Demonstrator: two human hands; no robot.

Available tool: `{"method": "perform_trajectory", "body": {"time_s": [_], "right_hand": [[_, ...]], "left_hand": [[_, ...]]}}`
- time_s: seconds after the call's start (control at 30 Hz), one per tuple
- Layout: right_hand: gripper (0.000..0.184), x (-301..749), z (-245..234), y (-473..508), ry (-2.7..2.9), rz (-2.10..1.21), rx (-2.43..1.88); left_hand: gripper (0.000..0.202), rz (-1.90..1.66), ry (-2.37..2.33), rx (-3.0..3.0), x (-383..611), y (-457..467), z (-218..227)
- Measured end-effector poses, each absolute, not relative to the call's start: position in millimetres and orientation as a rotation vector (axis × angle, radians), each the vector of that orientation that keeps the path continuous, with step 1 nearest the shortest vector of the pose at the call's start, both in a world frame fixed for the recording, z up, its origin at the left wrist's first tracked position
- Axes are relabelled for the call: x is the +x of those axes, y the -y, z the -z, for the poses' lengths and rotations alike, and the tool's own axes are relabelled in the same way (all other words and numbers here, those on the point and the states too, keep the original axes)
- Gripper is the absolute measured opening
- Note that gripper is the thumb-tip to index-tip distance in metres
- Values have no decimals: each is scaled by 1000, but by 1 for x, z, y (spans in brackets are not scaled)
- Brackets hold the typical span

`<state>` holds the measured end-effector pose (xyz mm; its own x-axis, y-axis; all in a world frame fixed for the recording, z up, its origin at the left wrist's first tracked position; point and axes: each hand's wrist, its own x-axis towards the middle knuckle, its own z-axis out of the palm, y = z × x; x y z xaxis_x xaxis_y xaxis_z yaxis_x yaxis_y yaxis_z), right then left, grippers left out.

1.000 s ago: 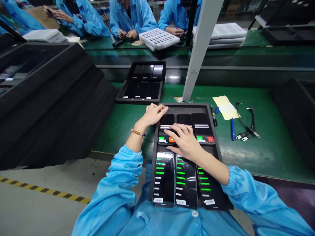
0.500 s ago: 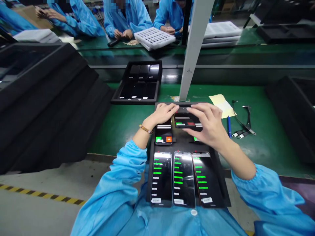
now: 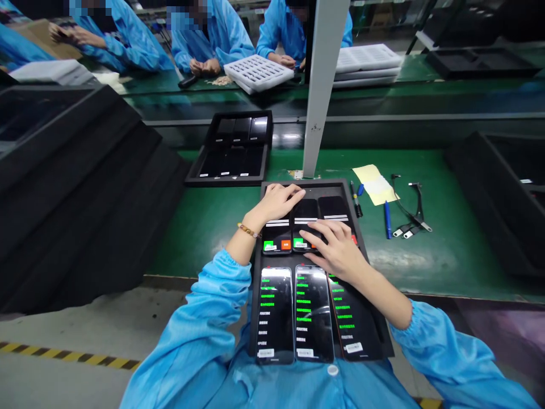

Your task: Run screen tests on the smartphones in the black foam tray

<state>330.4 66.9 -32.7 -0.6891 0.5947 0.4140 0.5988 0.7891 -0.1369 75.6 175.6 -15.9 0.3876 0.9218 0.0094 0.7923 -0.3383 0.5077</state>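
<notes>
A black tray (image 3: pixel 366 238) lies in front of me, holding two rows of three phones. The near row (image 3: pixel 314 312) shows green text on dark screens. The far-row phones (image 3: pixel 276 236) show green and orange buttons. My left hand (image 3: pixel 279 200) rests flat on the top of the far-left phone, fingers reaching the tray's far rim. My right hand (image 3: pixel 334 245) lies with fingers spread over the far-middle phone (image 3: pixel 305 227), fingertips touching its lower screen. Neither hand grips anything.
A second black tray of dark phones (image 3: pixel 232 150) sits further out, left of a white post (image 3: pixel 317 85). Pens (image 3: pixel 387 218), a yellow note (image 3: pixel 374 183) and cables (image 3: pixel 411 213) lie to the right. Black foam trays are stacked at left (image 3: pixel 76 182) and right (image 3: pixel 502 187). People in blue coats work across the belt.
My right hand held the middle phone lifted over the far row half a second ago; that phone now lies in its slot and the hand rests flat on it. Left hand barely moved.
</notes>
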Motion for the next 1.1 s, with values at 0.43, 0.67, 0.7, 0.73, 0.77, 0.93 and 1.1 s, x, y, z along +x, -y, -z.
{"method": "perform_trajectory", "body": {"time_s": [0.43,0.67,0.7,0.73,0.77,0.93,1.1], "right_hand": [[74,401,-5,-102,2364,231,-958],[64,396,19,-92,2435,161,-833],[62,396,27,-86,2449,135,-803],[61,396,34,-81,2449,102,-791],[60,396,39,-77,2437,64,-799],[54,392,43,-66,2372,-132,-902],[44,359,30,-64,2421,-255,-905]], "left_hand": [[48,-430,-1516,2186,60,-171,18],[40,-703,-1560,2192,40,-124,12],[38,-752,-1558,2195,36,-111,13],[36,-795,-1566,2191,32,-97,15],[34,-827,-1584,2184,28,-83,18],[29,-960,-1670,2212,13,-26,34],[34,-1002,-1643,2305,11,-2,43]]}}
